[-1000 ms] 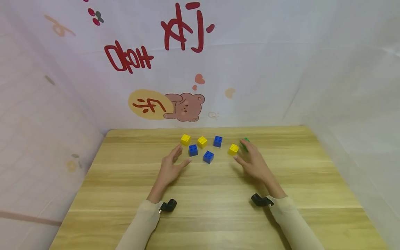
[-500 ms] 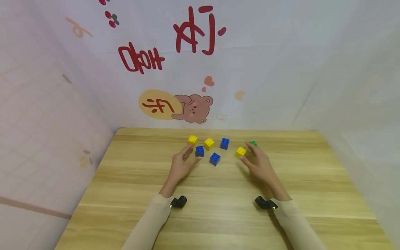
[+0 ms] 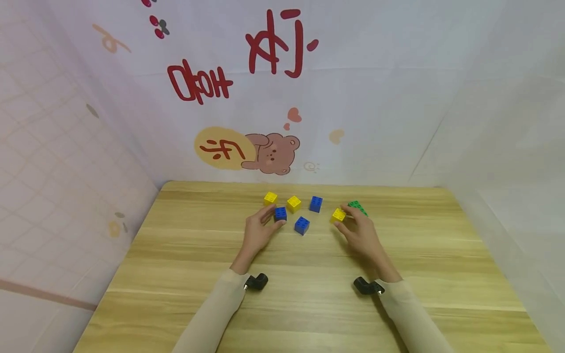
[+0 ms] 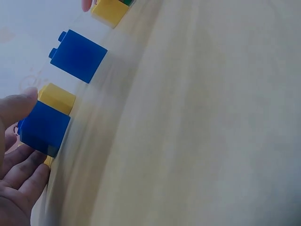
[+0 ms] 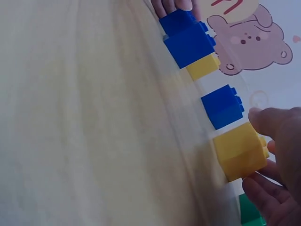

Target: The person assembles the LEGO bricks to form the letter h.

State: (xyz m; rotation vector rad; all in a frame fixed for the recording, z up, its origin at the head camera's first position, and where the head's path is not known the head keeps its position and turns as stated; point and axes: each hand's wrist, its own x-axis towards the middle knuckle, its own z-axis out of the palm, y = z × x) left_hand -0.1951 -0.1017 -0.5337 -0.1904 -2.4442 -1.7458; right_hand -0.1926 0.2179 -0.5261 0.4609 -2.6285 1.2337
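My left hand (image 3: pixel 257 232) has its thumb and fingers around a blue toy block (image 3: pixel 280 214). In the left wrist view the thumb overlaps an upper corner of this blue block (image 4: pixel 45 129), and the fingers lie along its lower side. On the right, my right hand (image 3: pixel 362 234) pinches a yellow toy block (image 3: pixel 338 215) between thumb and fingers. The right wrist view shows that yellow block (image 5: pixel 241 151) with fingertips at its lower edge and the thumb by its upper corner. A green block (image 3: pixel 357 207) lies just behind the right hand, partly covered by it.
Between the hands stand a blue block (image 3: pixel 302 225) toward the front and another blue block (image 3: pixel 316 204) farther back. Two yellow blocks, one in the middle (image 3: pixel 294 204) and one at left (image 3: pixel 270 198), sit near the back of the wooden table (image 3: pixel 309 304). A printed white cloth (image 3: pixel 375 108) hangs behind.
Both hands have drawn their thumbs and fingers in, the left around the blue block and the right around the yellow one. More of the green block shows now. The head view has shifted.
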